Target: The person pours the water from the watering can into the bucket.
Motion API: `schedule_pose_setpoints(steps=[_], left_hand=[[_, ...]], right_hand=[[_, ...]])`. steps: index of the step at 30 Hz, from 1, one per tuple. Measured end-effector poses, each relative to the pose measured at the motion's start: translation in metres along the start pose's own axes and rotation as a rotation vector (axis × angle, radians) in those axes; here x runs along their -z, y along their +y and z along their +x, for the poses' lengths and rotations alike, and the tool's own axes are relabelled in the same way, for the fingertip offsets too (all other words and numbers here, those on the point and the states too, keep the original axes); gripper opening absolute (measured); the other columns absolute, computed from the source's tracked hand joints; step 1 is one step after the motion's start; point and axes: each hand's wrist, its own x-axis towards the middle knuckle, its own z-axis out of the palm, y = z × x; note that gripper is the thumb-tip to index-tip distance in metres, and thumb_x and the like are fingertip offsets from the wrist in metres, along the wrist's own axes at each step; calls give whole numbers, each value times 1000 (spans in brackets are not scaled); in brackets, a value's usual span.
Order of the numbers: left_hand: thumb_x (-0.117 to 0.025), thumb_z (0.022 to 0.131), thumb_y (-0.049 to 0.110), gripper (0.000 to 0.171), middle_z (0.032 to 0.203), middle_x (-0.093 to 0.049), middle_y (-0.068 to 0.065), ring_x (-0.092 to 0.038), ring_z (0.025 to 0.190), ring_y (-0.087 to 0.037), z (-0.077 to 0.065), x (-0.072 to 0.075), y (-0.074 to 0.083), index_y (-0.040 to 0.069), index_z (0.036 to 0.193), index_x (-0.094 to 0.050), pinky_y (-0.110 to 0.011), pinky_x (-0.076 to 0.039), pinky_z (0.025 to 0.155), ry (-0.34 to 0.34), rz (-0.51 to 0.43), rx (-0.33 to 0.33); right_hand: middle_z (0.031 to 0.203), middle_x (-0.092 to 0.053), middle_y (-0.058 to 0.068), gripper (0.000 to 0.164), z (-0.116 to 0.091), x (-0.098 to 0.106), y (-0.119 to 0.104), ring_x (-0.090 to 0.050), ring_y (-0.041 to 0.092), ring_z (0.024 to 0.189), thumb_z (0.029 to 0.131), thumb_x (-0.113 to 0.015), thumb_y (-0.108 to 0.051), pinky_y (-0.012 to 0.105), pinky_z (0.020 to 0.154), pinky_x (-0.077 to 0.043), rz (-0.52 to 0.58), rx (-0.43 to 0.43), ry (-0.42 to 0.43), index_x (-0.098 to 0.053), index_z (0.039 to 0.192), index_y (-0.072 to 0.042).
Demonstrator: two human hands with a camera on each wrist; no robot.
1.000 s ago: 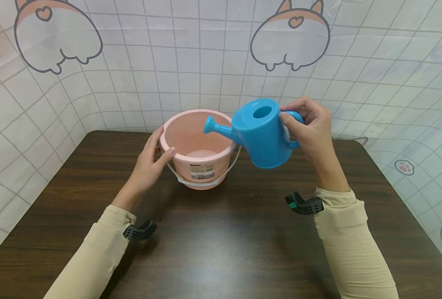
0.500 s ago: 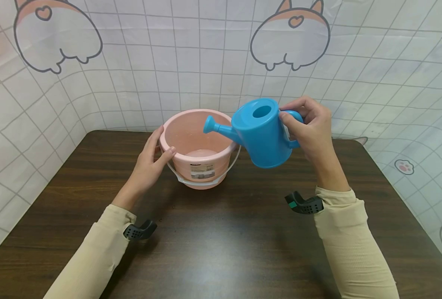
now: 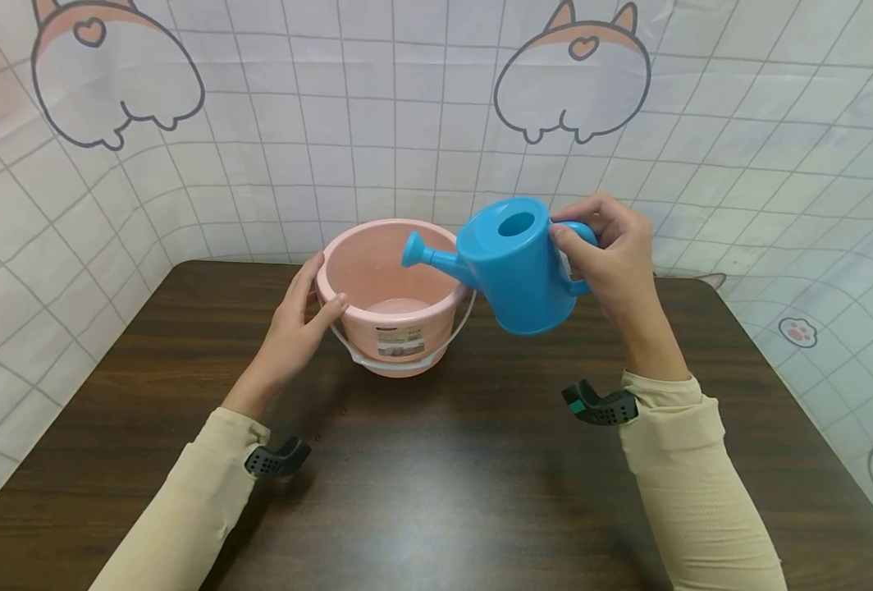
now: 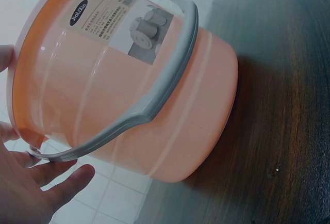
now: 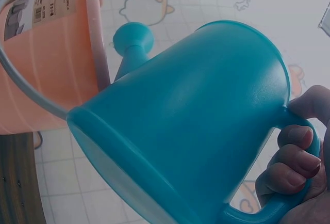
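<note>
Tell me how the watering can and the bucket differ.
Colour: the watering can is blue; the bucket is pink.
Opening: the watering can is mostly covered on top; the bucket is wide open.
Hold: the right hand grips the watering can by its handle; the left hand touches the bucket at its rim.
Shared: both have a handle.

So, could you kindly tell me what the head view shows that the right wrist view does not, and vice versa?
Only the head view: the inside of the pink bucket, the opening in the top of the blue watering can, and both beige sleeves.

Only the right wrist view: the can's underside and the curled fingers of the right grip inside the handle.

Both: bucket, its label, can, right grip, dark table.
</note>
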Motion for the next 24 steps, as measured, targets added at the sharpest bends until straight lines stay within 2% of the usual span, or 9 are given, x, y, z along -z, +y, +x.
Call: schedule_pose_setpoints(steps=[10,24], left_hand=[[-55,97,32,71,162,-14,0,-38,138,-38,1,-1,-2,26,156,-15,-58,-40,103,11,5,-21],[-55,97,32,71,162,-14,0,-37,138,-37,0,0,-3,28,156,-15,-58,-40,103,8,3,-20]], right_hand=[[66,-63,2,10,0,0,1,-46,14,52,86,-64,-2,24,49,-41,-4,-7,-2,-69,94,-4],[65,-62,0,9,0,0,1,-44,18,51,87,-64,-3,23,48,-41,-5,-11,-4,-69,94,-5]])
